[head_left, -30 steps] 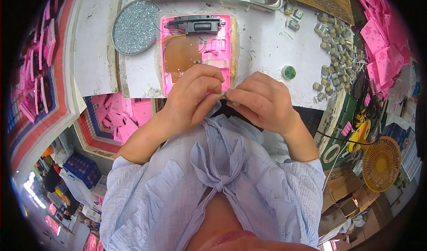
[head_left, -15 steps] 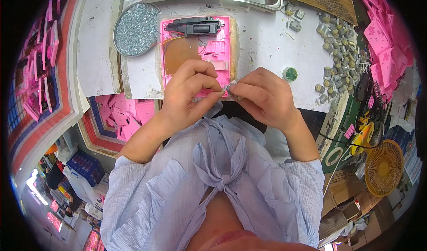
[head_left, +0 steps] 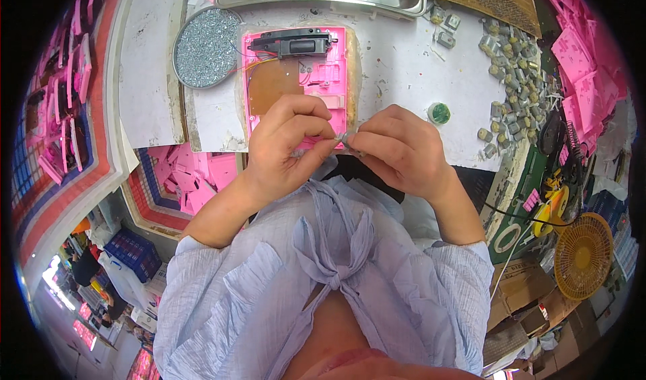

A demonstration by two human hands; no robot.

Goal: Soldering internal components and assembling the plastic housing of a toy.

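Note:
My right hand pinches a small grey metal motor, mostly covered by the fingers. It looks like the loose motors heaped at the right of the table. My left hand is closed in a pinch at the motor's left end, on a tiny pale piece too small to name. Both hands meet over the near edge of a pink plastic housing. Across the housing's far end lies a black plastic part; thin wires and a brown board are beside it.
At the housing's left is a round tray of small screws. A steel compartment tray stands at the back. A small green-filled pot sits right of my hands. Pink parts lie in a bin at the left.
The motor has shifted slightly left and down and sits closer against my left fingertips. Both hands keep their pinch; the housing stays in place.

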